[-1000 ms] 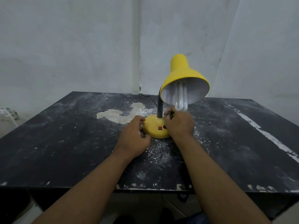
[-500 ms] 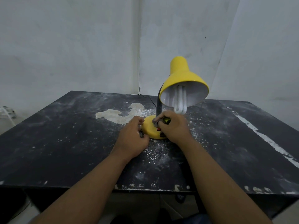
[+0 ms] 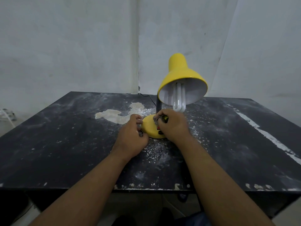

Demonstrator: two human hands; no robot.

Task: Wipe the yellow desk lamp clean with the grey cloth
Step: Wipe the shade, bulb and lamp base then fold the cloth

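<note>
left hand [image 3: 130, 137]: sits at the left edge of the lamp's base, fingers curled in and touching the rim, looks like it's just bracing the thing. There's something small and dark tucked under the fingers, can't tell what. Basically the same spot as a second ago.

lamp base [image 3: 150, 128]: yellow disc on the dusty black table [image 3: 65, 144], red switch on the side facing the person, right between the two hands. The pale spill [image 3: 117, 114] is just left of and behind the base.

right hand [image 3: 172, 126]: here's the change. A second ago it was off the right side of the base; now it's slid up over the top, near the foot of the dark neck [image 3: 158, 103]. Fingers are bunched shut around a small greyish wad plus something yellow-black, too blurry to call.

grey cloth [image 3: 156, 120]: if that wad is it, only a scrap shows at the fingertips, on top of the base.

lamp shade [image 3: 182, 79]: above and right of the base, tipped toward the person, bulb [image 3: 179, 100] hanging out.

my read: wiping is working across the base; neck and shade likely still to do.
</note>
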